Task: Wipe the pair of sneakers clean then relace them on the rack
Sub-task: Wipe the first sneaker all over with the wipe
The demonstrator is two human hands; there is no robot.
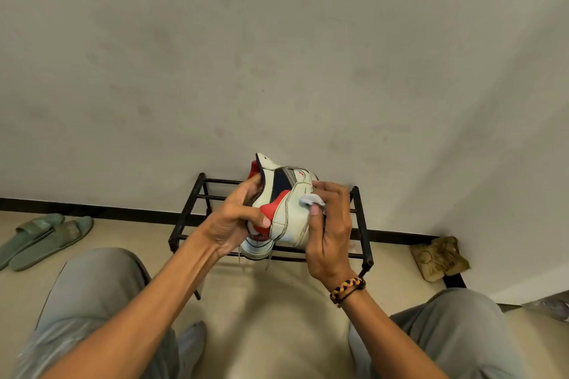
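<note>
A person sits facing a low black metal shoe rack (360, 218) that stands against a pale wall. Both hands are raised over the rack, holding a white leather high-top sneaker with red and navy panels (284, 203). The left hand (237, 221) grips the sneaker from its left side, thumb curled onto the red panel and fingers hooked around the collar opening. The right hand (329, 224) pinches a small crumpled white cloth (311, 200) between thumb and fingers and presses it against the sneaker's white side panel.

The sneaker's long axis runs roughly away from the person, tilted upward, its collar highest and nearest the wall. The side being wiped lies directly under the right hand's fingertips, so the cloth hand is the nearer one for the coming stroke, while the left hand steadies from the opposite side.

A second white sneaker (257, 248) rests on the rack's front edge beneath the hands, with loose pale laces (268, 260) dangling from it. The work appears to be at the wiping stage, with relacing not yet begun.
</note>
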